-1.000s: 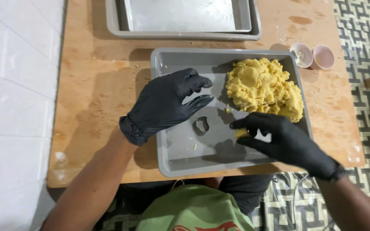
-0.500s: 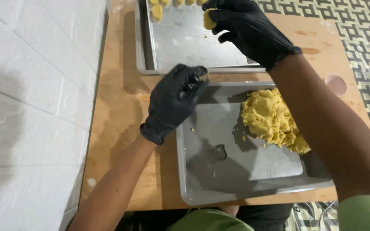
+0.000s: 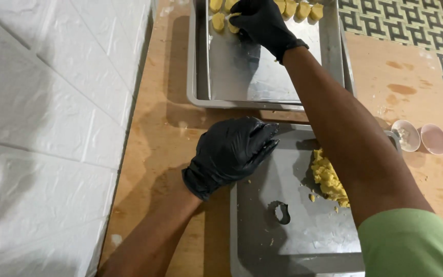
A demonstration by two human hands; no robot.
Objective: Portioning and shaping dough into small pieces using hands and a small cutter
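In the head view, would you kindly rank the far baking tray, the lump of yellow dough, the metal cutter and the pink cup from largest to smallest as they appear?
1. Far baking tray
2. Lump of yellow dough, partly hidden by the arm
3. Metal cutter and pink cup: look alike, and the cutter is nearer the camera, so unranked.

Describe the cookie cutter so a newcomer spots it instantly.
Start at the near tray, the grey one holding the yellow dough. The cutter lies on its bare floor, left of the dough and below the left hand. It is a small open metal ring, the only non-dough item in that tray.
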